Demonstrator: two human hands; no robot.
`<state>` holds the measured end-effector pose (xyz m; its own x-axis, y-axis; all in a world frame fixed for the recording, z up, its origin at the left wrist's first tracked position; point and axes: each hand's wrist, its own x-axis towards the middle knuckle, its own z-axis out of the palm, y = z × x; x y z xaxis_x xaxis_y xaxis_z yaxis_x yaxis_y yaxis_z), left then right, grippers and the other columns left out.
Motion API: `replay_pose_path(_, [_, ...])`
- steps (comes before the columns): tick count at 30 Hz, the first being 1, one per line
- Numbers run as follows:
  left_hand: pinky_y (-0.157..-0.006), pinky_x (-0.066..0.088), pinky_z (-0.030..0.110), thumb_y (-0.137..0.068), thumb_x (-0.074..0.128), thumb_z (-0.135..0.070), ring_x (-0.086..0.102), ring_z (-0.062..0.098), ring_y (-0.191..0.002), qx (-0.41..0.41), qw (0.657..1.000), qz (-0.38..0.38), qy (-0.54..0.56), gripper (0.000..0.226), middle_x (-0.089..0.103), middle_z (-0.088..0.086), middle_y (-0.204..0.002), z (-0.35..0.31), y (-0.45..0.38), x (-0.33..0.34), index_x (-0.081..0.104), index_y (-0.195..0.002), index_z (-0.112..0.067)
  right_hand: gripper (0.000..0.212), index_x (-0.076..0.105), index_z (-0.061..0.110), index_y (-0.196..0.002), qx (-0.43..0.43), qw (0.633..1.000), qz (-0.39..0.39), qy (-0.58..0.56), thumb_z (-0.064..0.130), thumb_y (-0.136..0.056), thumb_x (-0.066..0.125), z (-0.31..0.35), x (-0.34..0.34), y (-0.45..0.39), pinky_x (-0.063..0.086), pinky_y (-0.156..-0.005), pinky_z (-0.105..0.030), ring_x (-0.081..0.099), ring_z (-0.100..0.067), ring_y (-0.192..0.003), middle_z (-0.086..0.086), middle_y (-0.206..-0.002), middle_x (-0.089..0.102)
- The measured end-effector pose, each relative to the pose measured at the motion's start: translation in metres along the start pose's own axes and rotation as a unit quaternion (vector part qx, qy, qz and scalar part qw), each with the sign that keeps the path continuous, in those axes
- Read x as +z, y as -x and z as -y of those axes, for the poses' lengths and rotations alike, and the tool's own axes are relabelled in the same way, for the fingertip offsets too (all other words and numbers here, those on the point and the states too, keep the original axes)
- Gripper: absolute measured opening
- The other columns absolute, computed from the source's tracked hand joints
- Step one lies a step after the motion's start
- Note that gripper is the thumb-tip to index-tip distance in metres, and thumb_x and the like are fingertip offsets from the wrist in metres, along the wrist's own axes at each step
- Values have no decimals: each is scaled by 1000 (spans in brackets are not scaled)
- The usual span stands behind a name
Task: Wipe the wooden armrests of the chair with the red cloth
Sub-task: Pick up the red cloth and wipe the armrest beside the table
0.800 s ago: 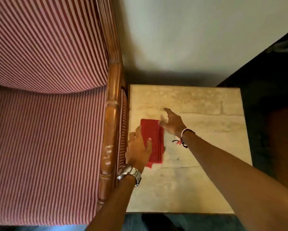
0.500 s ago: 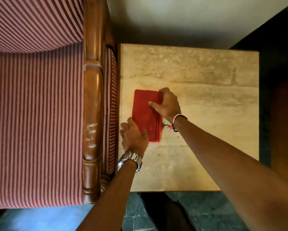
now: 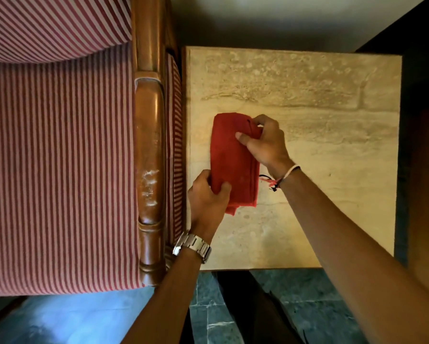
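Note:
A folded red cloth (image 3: 232, 157) lies on a beige stone side table (image 3: 320, 135). My left hand (image 3: 207, 198), with a metal watch on the wrist, pinches the cloth's near left corner. My right hand (image 3: 265, 142), with a thread bracelet, grips the cloth's far right edge between thumb and fingers. Left of the table runs the chair's glossy wooden armrest (image 3: 150, 155), with pale scuff marks near its front. Both hands are to the right of the armrest and do not touch it.
The chair's red-and-white striped seat (image 3: 59, 170) and backrest (image 3: 47, 23) fill the left. A pale wall (image 3: 283, 18) stands behind the table, dark furniture (image 3: 427, 120) at the right. Green tiled floor (image 3: 295, 306) and my dark trouser leg lie below.
My left hand went from resting flat on the cloth to pinching its near corner. My right hand closed on the far edge. The view shifted down over the table.

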<state>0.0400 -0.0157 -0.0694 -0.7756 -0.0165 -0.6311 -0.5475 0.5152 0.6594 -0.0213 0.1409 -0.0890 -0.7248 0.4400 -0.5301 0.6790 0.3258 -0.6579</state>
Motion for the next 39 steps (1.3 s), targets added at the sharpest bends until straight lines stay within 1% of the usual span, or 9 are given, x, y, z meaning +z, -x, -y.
replay_pose_path(2, [-68,62,23,-91,65,-22,58,-4,-71,27,1000,1,0,16,57,-22,-81,-11,17,-15,58,-106,-24,22,62,18,-97,-2,998,11,-67,16,-86,81,16,-13,16,62,-84,-40,73,-26,-94,-10,-99,74])
replay_pose_path(5, [-76,62,46,-87,64,-34,66,11,-76,56,998,-10,-4,17,63,-13,-81,-23,45,-49,52,-98,-32,22,63,22,-91,-31,986,43,-160,11,-86,81,48,-26,47,60,-73,-26,73,-7,-80,-1,-92,74])
replay_pose_path(12, [-63,62,20,-81,70,-42,73,-1,-78,94,992,-50,67,39,72,-25,-93,-10,86,-131,63,-115,-24,22,68,20,-92,-106,957,95,-251,8,-83,84,113,0,110,64,-81,-32,76,-12,-85,-1,-91,79])
replay_pose_path(17, [-68,55,20,-80,81,-34,66,-3,-78,82,989,-119,-38,45,66,-23,-87,25,72,-169,64,-120,-22,26,69,7,-98,-120,988,32,-89,18,-82,85,132,53,121,59,-80,-44,69,-19,-84,-8,-91,73])
replay_pose_path(19, [-68,53,18,-82,80,-32,63,1,-79,73,990,-102,-62,49,67,-13,-90,32,59,-172,61,-125,-18,38,66,10,-110,-101,994,2,36,33,-85,82,131,67,124,55,-85,-46,65,-23,-100,-7,-105,68])
replay_pose_path(22, [-65,43,2,-79,80,-38,61,3,-85,78,992,-66,-71,58,65,-7,-99,43,47,-182,58,-129,-17,63,54,21,-138,-109,966,-100,211,51,-86,74,132,81,135,50,-99,-44,48,-27,-131,-7,-138,51])
replay_pose_path(26, [-84,34,10,-93,56,-56,54,13,-117,154,980,-68,-110,55,58,-1,-127,53,30,-193,51,-135,-20,58,48,14,-149,-226,927,-230,189,35,-97,63,131,101,167,41,-114,-50,40,-30,-145,-14,-156,45])
replay_pose_path(31, [-109,45,47,-105,45,-34,49,31,-135,235,914,-147,-295,49,49,20,-149,76,-53,-204,48,-145,-6,58,24,9,-162,-240,922,-121,278,30,-109,35,110,163,190,15,-131,-49,12,-28,-161,-15,-172,16])
replay_pose_path(39, [-127,22,52,-106,27,-38,23,35,-155,311,839,-145,-422,59,25,22,-166,134,-152,-199,28,-158,-8,59,14,7,-164,-254,901,-161,312,25,-110,31,112,163,125,13,-132,-46,5,-27,-162,-13,-174,10])
